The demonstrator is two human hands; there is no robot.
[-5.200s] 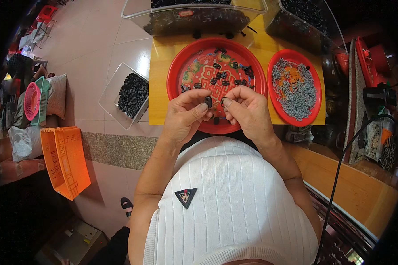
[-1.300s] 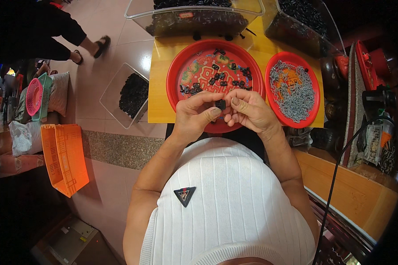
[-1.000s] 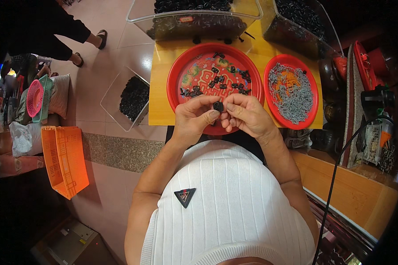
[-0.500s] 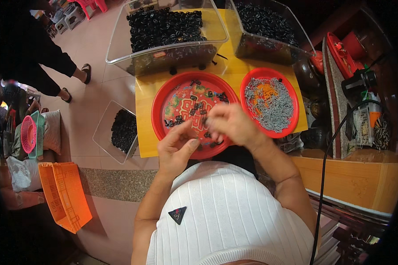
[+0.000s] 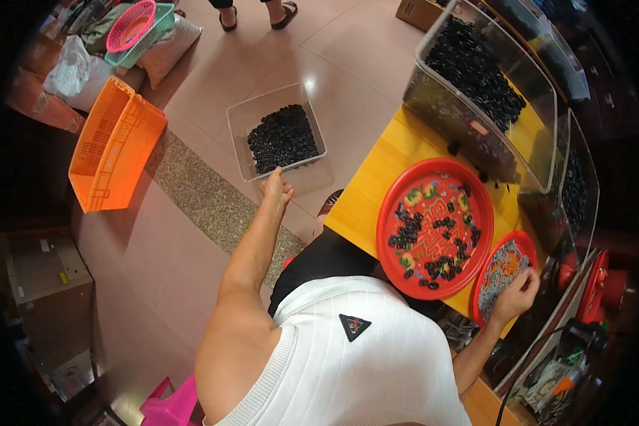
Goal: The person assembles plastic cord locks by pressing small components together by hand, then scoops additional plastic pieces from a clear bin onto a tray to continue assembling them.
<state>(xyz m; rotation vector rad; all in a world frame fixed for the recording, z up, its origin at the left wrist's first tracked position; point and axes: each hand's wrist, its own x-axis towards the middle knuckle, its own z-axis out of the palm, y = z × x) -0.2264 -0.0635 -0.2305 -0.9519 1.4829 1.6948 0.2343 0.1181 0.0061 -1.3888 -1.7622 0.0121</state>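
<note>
My left hand [image 5: 277, 187] reaches out to the near rim of a clear plastic bin [image 5: 237, 145] on the floor, its fingers apart and no part seen in them. Inside that bin lies a heap of small black parts [image 5: 285, 138]. My right hand [image 5: 517, 297] is at the near right edge of a small red tray [image 5: 478, 292] of small grey screws [image 5: 503, 273]. Its fingers are curled together, and what they pinch is too small to make out. Between my hands, a round red tray [image 5: 385, 234] with a printed pattern holds scattered small black parts [image 5: 444, 268].
Large clear bins [image 5: 468, 117] of black parts stand at the back of the yellow table [image 5: 366, 206]. An orange crate [image 5: 113, 153] and pink and green baskets [image 5: 131, 32] are at left. Another person's feet [image 5: 284, 15] show at the top. A black cable [image 5: 539, 355] hangs at right.
My view has turned left and down. My hands have parted from over the round tray: the left has gone out to the floor bin, the right to the screw tray.
</note>
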